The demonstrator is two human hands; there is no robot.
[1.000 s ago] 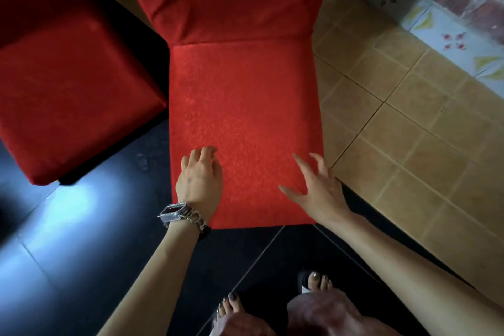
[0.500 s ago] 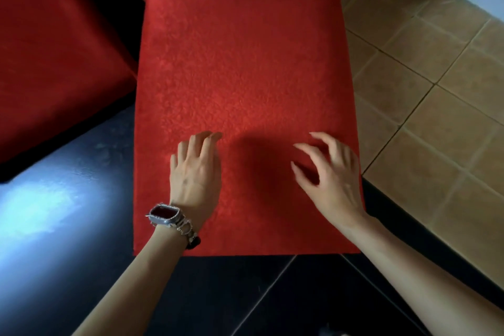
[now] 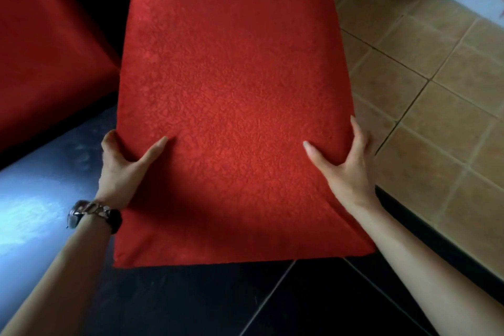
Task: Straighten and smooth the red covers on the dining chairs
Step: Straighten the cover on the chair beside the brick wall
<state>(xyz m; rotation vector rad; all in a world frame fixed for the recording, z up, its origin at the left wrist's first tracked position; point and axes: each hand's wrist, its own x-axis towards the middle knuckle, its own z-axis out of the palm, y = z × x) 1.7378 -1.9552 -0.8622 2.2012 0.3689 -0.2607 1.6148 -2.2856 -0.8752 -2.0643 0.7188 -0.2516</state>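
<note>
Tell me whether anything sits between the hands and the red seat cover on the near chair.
Nothing visible does. The left hand grips the red seat cover at its left edge and the right hand at its right edge, thumbs lying on top.

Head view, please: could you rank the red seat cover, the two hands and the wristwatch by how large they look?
1. red seat cover, by far the largest.
2. left hand and right hand, which look alike, so I would not rank them.
3. wristwatch, the smallest.
</note>
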